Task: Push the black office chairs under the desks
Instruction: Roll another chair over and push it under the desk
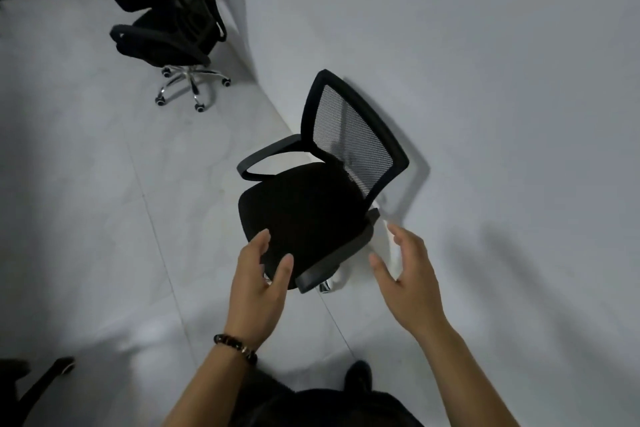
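A person looks down at their own two bare hands, both reaching forward over a pale tiled floor (104,218). The left hand (258,282) is open, fingers loosely spread and slightly curled, thumb apart from the fingers. A dark beaded bracelet (235,347) circles its wrist. The fingertips lie over the front edge of a black seat; whether they touch it cannot be told, and nothing is gripped. The right hand (405,274) is also open, palm turned inward toward the left, fingers extended, holding nothing and apart from the chair.

Just beyond and between the hands stands a black office chair (311,211), its near armrest (332,262) lying between the two hands. Its mesh backrest (353,135) rises on the far side, close against a plain grey wall (485,80).

Well beyond the left hand, farther along the same wall, stands a second black chair (166,28) on a chrome wheeled base (192,83).
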`<state>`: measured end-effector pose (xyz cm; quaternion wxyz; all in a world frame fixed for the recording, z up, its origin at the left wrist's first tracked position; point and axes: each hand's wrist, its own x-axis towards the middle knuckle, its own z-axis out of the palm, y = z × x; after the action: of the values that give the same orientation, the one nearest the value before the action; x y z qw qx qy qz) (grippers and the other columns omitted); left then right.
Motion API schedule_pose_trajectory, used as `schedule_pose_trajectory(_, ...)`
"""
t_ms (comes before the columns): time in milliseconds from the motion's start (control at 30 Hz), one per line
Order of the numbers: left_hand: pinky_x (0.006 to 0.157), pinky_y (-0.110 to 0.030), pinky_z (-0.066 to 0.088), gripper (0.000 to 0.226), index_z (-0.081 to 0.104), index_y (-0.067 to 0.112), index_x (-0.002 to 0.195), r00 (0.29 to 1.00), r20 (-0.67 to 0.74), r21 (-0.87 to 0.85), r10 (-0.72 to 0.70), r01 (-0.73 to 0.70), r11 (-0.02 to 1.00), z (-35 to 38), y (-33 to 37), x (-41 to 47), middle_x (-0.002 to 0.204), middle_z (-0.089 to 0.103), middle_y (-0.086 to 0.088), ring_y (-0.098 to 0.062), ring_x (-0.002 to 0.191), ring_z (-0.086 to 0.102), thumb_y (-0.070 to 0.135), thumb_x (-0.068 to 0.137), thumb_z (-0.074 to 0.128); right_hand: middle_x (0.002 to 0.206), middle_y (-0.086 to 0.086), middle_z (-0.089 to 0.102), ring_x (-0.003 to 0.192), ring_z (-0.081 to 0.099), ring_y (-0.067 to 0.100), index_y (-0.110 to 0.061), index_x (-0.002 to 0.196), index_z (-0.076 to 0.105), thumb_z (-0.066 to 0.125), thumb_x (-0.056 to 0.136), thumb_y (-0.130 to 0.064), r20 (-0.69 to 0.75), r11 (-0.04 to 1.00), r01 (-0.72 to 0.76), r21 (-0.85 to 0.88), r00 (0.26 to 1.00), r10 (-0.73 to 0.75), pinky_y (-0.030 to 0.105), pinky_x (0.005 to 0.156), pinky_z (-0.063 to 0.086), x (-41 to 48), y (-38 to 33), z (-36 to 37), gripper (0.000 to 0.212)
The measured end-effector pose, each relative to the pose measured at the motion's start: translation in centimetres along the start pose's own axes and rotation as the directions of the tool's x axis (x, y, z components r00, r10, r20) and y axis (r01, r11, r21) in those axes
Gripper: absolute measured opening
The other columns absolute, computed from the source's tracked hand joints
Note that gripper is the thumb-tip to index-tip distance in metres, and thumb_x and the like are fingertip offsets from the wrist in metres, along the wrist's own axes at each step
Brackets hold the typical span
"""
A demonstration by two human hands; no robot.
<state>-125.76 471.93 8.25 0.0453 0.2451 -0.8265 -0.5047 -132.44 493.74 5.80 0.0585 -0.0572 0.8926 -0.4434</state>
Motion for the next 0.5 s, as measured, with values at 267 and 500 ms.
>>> schedule_pose_trajectory(267,0.106,-0.036,0.040,0.057,0.035,0.023,0.141,0.997,0.036,-0.055,-0.066,0.068,0.996,5.2,0.6,7.5,0.140,0.042,0.008,-0.011,0.127,0.043,0.035,0.090,0.056,0.136,-0.021,0.038,0.126,0.039,-0.004,-0.031,0.141,0.039,0.060,0.093,-0.038,0.073,0.996,0.003,-0.089,0.997,0.004,0.013,0.098,0.035,9.8,2.7,-1.2,0.053)
schedule_pose_trajectory(500,0.105,-0.035,0.041,0.055,0.036,0.018,0.142,0.988,0.119,-0.092,-0.099,0.110,0.990,9.4,1.4,18.3,0.141,0.043,-0.001,-0.010,0.126,0.043,0.031,0.092,0.055,0.138,-0.010,0.042,0.125,0.043,0.005,-0.026,0.142,0.041,0.061,0.093,-0.036,0.141,0.954,0.085,-0.286,0.989,-0.046,0.023,0.093,0.038,22.8,1.2,-2.7,0.053)
